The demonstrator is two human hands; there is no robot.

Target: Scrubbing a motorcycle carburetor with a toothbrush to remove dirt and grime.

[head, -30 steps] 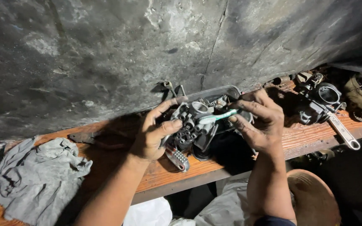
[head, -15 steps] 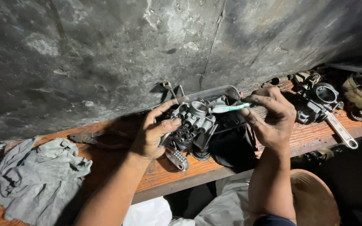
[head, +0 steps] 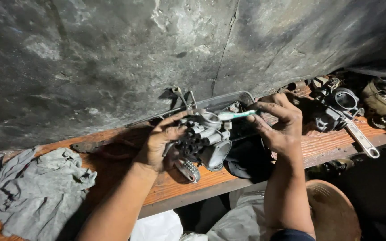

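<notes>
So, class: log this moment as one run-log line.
left hand: holds carburetor | right hand: toothbrush on carburetor | wooden bench: grey rag, wrench

1. A crumpled grey cloth rag [head: 36,187] lies at the left end of the long wooden plank table [head: 126,178].
2. The grey metal carburettor body [head: 204,143] sits over the table's middle, in the left hand [head: 159,145].
3. The right hand [head: 282,125], just right of it, lays a pale green plastic toothbrush [head: 237,115] across its top.
4. A shallow clear plastic tray [head: 228,100] stands behind them, against the rough concrete wall [head: 157,53].
5. A long steel adjustable wrench [head: 360,140] lies far right.
</notes>
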